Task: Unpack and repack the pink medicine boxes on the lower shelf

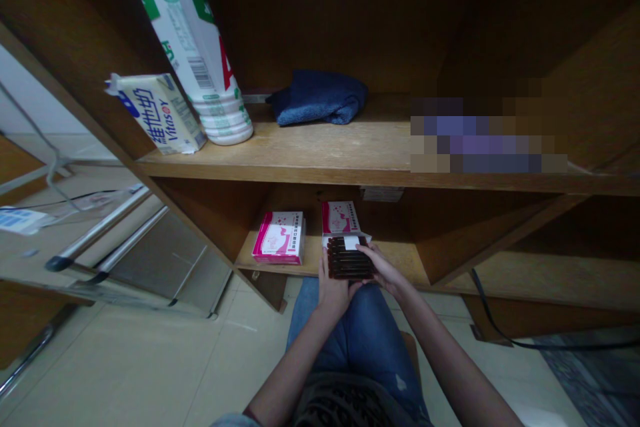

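A pack of dark brown vials (349, 265), lying side by side in a row with a white label patch at the top, is held between my two hands just in front of the lower shelf. My left hand (334, 292) grips its left side and underside, with some fingers hidden beneath it. On the right edge, my right hand (383, 268) is closed with the thumb on top near the white patch. Right behind the pack stands a pink and white medicine box (340, 217) with its flap raised; the vials partly hide it. A second pink and white carton (279, 238) lies to the left.
On the upper shelf (320, 150) stand a tall white bottle (193, 53) and a Vitasoy carton (163, 113), with a folded blue towel (320, 99) beside them. A pixelated patch covers the right part. A metal-framed item (135, 233) stands left; a black cable (495, 330) hangs right.
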`<action>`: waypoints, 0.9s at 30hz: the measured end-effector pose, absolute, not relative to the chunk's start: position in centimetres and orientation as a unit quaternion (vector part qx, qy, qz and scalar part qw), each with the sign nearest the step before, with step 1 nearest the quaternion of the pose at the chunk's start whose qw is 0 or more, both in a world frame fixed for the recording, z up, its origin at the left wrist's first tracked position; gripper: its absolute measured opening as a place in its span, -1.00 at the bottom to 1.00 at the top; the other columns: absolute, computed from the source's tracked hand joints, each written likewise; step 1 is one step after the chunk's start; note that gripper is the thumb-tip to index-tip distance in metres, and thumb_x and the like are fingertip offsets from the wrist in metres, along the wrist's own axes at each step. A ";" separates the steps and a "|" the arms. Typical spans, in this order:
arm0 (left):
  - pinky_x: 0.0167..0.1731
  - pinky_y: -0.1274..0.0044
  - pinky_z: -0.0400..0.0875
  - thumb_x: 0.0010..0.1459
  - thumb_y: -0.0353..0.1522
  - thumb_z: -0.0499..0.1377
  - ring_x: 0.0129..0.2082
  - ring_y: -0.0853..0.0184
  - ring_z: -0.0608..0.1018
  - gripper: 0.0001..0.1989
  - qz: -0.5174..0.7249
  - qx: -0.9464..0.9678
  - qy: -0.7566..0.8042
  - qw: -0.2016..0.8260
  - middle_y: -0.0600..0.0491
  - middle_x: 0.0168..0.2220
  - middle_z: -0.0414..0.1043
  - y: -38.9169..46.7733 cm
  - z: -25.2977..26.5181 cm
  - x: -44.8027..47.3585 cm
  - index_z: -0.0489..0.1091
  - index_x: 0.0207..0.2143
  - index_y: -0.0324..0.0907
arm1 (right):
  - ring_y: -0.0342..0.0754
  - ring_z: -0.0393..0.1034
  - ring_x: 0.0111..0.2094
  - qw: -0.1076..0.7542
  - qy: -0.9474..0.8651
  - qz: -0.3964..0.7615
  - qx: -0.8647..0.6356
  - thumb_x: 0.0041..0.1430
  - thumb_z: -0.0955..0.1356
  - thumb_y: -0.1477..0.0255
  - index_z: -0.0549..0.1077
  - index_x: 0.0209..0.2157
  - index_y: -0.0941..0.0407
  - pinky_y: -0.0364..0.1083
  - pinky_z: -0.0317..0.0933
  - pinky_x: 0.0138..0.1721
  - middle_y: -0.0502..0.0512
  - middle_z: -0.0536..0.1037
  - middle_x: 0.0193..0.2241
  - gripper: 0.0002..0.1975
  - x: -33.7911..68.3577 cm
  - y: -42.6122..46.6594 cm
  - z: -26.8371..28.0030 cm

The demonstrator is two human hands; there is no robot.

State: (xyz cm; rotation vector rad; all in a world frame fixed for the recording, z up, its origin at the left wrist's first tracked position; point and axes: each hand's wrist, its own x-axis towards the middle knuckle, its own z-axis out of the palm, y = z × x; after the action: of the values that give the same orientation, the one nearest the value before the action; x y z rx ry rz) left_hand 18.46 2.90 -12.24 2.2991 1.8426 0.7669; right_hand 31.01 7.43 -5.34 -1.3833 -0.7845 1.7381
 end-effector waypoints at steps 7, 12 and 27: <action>0.13 0.05 0.00 0.00 -0.18 0.23 0.24 -0.15 0.02 -0.30 0.239 0.762 0.600 0.046 -0.22 0.23 0.04 3.0 -12.7 18.3 0.17 0.17 -0.19 | -0.17 0.33 -0.73 0.356 -0.334 0.704 -0.517 0.02 0.39 0.33 0.32 -0.20 0.09 -0.25 0.18 -0.83 -0.06 0.50 -0.58 -0.70 31.3 7.6 -4.4; 0.13 0.05 0.01 0.02 -0.23 0.23 0.17 -0.03 0.20 -0.44 0.206 0.783 0.586 0.041 -0.11 0.14 0.24 2.9 -11.6 18.3 0.26 0.10 -0.08 | -0.15 0.37 -0.69 0.362 -0.323 0.718 -0.499 0.07 0.35 0.35 0.32 -0.18 0.10 -0.23 0.22 -0.84 -0.05 0.49 -0.57 -0.74 30.8 8.1 -5.1; 0.06 0.08 0.14 0.02 -0.24 0.23 0.11 0.00 0.29 -0.48 0.226 0.784 0.578 0.013 -0.12 0.04 0.35 2.8 -11.9 18.3 0.30 0.06 -0.10 | 0.03 0.45 -0.15 0.389 -0.476 0.655 -0.440 -0.20 0.50 0.38 0.09 0.16 -0.06 -0.03 0.45 -0.31 0.19 0.18 0.18 -0.12 32.7 6.3 -7.1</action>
State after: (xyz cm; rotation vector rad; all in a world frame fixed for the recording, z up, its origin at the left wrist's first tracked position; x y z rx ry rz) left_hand 18.29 2.83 -11.86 2.4433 1.7997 0.7053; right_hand 32.65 6.32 -7.14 -1.1178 -1.2095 1.6649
